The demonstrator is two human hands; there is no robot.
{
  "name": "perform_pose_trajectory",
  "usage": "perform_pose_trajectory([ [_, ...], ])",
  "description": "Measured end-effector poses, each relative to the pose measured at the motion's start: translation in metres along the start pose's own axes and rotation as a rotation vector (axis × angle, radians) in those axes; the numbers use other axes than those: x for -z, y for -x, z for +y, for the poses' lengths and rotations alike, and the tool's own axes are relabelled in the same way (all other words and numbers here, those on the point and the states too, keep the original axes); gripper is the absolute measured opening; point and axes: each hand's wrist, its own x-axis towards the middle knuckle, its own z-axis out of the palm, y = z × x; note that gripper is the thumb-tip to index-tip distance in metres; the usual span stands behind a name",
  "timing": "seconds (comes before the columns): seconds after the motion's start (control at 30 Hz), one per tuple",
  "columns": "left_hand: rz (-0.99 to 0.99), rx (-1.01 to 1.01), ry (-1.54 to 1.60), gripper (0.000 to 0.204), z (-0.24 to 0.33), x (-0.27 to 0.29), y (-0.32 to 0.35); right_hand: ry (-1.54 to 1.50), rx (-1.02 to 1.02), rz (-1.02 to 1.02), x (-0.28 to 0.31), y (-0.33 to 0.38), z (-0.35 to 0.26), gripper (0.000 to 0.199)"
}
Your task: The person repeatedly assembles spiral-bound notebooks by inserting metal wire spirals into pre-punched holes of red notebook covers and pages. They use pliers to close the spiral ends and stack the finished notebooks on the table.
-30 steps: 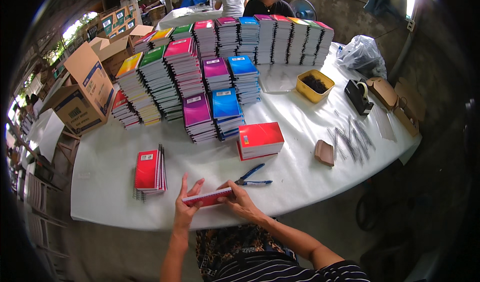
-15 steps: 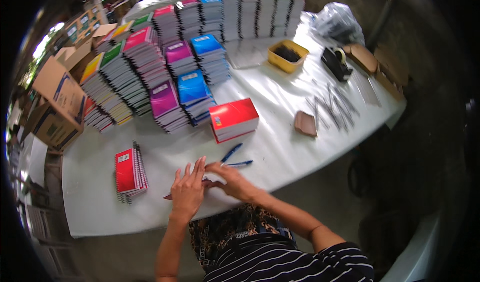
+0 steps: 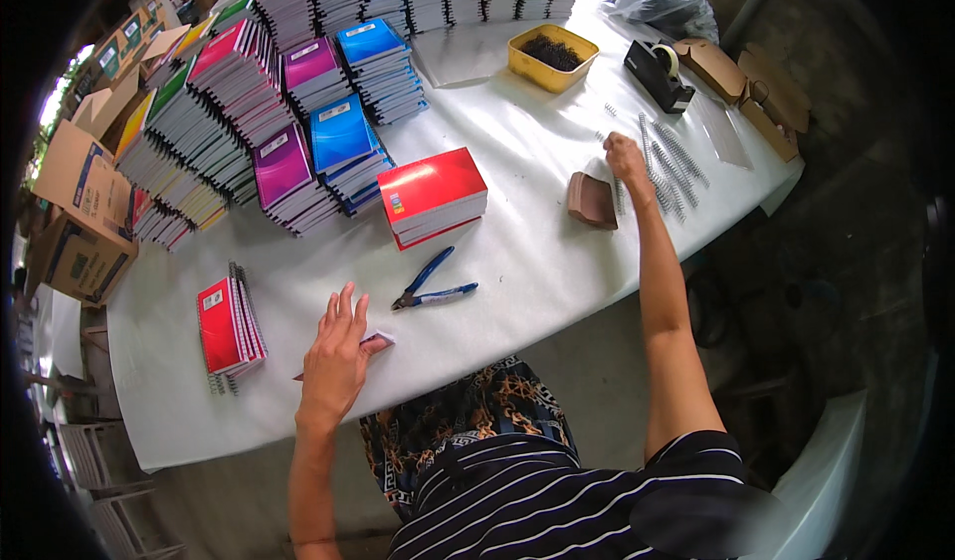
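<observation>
My left hand (image 3: 336,361) lies flat with fingers stretched out over a thin reddish notebook (image 3: 378,343) at the table's near edge; the hand hides most of it. Out to the right, my right hand (image 3: 625,157) is closed, its fingers pinched at the end of a spiral binding coil beside the loose coils (image 3: 674,167). Close to its left is a small brown block (image 3: 592,200). Blue-handled cutting pliers (image 3: 433,286) lie spread on the table, right of my left hand. Beyond them sits a stack of red notebooks (image 3: 433,187).
Coil-bound red notebooks (image 3: 229,326) lie at the left. Tall stacks of colored notebooks (image 3: 284,167) fill the back left, beside cardboard boxes (image 3: 85,227). Farther back are a yellow tub (image 3: 552,58) of black coils, a tape dispenser (image 3: 659,76) and a plastic bag (image 3: 657,1).
My right hand has left the notebook beside my left hand and reached far right to the coils. My left hand stays on the notebook. The whole view has shifted slightly.
</observation>
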Motion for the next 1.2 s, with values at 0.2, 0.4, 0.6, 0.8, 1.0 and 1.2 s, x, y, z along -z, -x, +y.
perform_pose_trajectory([
  [0.2, -0.078, 0.015, -0.191, 0.056, 0.008, 0.011, -0.003, -0.385, -0.221, -0.11, 0.051, -0.009, -0.044, 0.025],
  [0.4, -0.054, 0.079, -0.147, 0.06, 0.003, 0.008, 0.003, -0.949, 0.429, -0.607, 0.089, 0.123, -0.299, 0.026],
  [0.6, -0.044, 0.072, -0.129, 0.07, -0.004, 0.001, 0.001, -0.978, 0.349, -0.772, 0.061, 0.166, -0.361, 0.014],
  [0.8, -0.026, 0.043, -0.151, 0.074, -0.005, 0.001, 0.004, -0.936, 0.502, -0.931, 0.052, 0.155, -0.362, 0.011],
  [1.0, -0.013, 0.053, -0.131, 0.072, -0.006, 0.001, 0.006, -0.877, 0.698, -0.634, 0.056, 0.163, -0.373, 0.009],
  [1.2, -0.098, 0.061, -0.107, 0.06, 0.006, 0.013, -0.001, -0.673, 0.623, -0.82, 0.076, 0.171, -0.378, 0.016],
])
